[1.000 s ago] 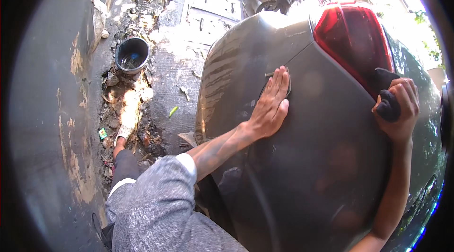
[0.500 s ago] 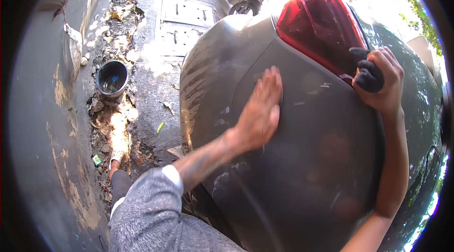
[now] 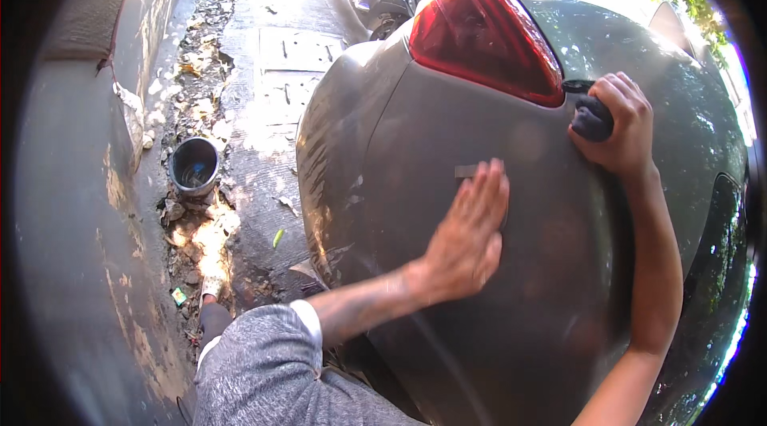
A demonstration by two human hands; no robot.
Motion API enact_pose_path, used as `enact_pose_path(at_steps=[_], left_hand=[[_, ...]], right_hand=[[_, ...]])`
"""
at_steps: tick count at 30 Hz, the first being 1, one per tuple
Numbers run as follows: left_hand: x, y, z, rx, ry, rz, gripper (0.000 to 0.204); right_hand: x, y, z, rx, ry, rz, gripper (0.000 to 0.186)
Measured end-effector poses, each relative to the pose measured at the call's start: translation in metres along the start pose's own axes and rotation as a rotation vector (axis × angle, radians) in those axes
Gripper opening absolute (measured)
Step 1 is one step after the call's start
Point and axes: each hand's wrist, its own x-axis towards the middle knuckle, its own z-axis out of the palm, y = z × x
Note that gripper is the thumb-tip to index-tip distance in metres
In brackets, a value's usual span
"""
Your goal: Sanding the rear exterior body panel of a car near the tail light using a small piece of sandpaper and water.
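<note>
My left hand (image 3: 467, 234) lies flat on the grey painted rear panel (image 3: 447, 126) of a car, its fingers stretched out and held close together. Nothing shows in its grip. Up and to the right, my right hand (image 3: 621, 124) is closed around a bunched dark cloth (image 3: 592, 119), pressed to the bodywork just beside the lower corner of the red tail light (image 3: 491, 46). Small badge-like marks (image 3: 465, 172) show on the paint above my left fingertips.
A dark bucket (image 3: 194, 166) with some liquid in it stands on rubble and dry leaves at the left. Beyond it runs a grey, peeling wall (image 3: 80, 210). A motorcycle (image 3: 395, 6) with a person on it is behind the car at the top.
My left hand has slid down and rightward over the panel, away from the seam. The right hand with the cloth has shifted slightly down along the tail light's corner. The whole view has shifted.
</note>
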Motion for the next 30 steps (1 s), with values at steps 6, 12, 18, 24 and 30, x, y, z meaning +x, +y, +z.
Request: enact_pose_path(at_steps=[6,12,18,24,30], left_hand=[[0.008,0.031,0.002,0.651,-0.237,-0.205,0.069],[0.046,-0.052,-0.022,0.235,0.290,-0.119,0.065],[-0.155,-0.006,-0.067,-0.351,-0.423,-0.179,0.070],[-0.370,-0.128,-0.312,0.172,-0.068,-1.113,0.056],[-0.479,-0.208,-0.433,0.425,-0.036,-1.455,0.047]], right_hand=[[-0.003,0.004,0.004,0.024,0.044,0.033,0.039],[0.004,0.011,0.015,0.016,0.052,-0.060,0.048],[-0.001,-0.021,0.036,0.017,-0.090,0.118,0.044],[0.064,-0.168,0.123,0.231,-0.404,-0.236,0.055],[0.113,-0.192,0.284,0.093,-0.504,-0.034,0.049]])
